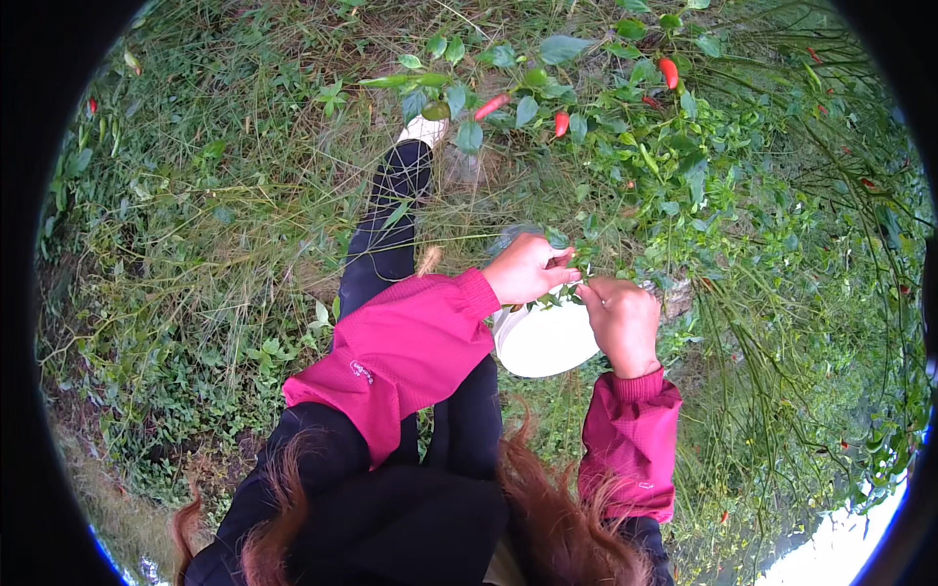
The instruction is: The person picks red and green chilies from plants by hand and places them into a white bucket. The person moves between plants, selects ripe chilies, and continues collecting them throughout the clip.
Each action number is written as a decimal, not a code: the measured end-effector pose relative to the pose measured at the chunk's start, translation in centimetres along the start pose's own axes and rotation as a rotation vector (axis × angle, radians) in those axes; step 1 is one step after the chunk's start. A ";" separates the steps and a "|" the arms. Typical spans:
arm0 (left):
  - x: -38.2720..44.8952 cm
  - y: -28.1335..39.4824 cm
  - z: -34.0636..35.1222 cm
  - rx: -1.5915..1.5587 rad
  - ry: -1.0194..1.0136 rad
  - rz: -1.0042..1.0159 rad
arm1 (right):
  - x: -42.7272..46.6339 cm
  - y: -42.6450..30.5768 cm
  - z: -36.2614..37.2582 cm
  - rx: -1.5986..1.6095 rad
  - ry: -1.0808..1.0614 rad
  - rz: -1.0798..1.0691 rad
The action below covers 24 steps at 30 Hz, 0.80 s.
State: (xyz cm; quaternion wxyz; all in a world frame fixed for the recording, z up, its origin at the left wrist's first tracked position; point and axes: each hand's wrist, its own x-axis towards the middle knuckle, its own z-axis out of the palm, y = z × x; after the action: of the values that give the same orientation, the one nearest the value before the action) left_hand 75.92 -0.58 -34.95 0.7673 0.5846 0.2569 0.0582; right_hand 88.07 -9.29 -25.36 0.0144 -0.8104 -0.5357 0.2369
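Note:
My left hand (529, 269), in a pink sleeve cover, pinches a leafy sprig of a chili pepper plant (560, 293) between thumb and fingers. Close to its right, my right hand (621, 316) has its fingertips closed at the same sprig; what exactly lies between them is too small to tell. Just below both hands is a white container (546, 343), partly hidden by the leaves and my right hand. Beyond the hands, red chili peppers (492, 106) and green ones (436, 110) hang on leafy stems.
Chili plants with thin stems (740, 329) and more red peppers (667, 73) fill the right side. Tall grass and weeds (220, 256) spread over the left. My leg in dark trousers (377, 227) and a light shoe (425, 130) reach forward through grass stalks.

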 end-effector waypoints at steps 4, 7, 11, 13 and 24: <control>0.0 0.1 -0.1 0.067 -0.057 0.001 | 0.1 -0.1 0.4 0.035 0.009 0.006; 0.1 -0.3 0.1 0.030 0.000 0.095 | 0.0 -0.3 0.4 0.202 0.100 0.074; 0.0 -1.0 0.4 0.049 -0.034 0.173 | 0.0 0.4 -1.8 1.324 0.452 0.661; 0.1 -1.2 0.5 0.050 -0.086 0.062 | 0.3 0.6 -2.4 1.471 0.332 0.578; 0.6 -0.6 0.7 0.103 -0.204 0.009 | 4.9 2.9 1.7 0.023 0.509 0.518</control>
State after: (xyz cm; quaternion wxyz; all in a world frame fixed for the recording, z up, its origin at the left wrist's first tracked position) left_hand 76.60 -1.10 -35.59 0.7580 0.6275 0.1776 -0.0113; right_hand 91.45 -6.61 -29.52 0.0958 -0.9520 -0.2893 0.0292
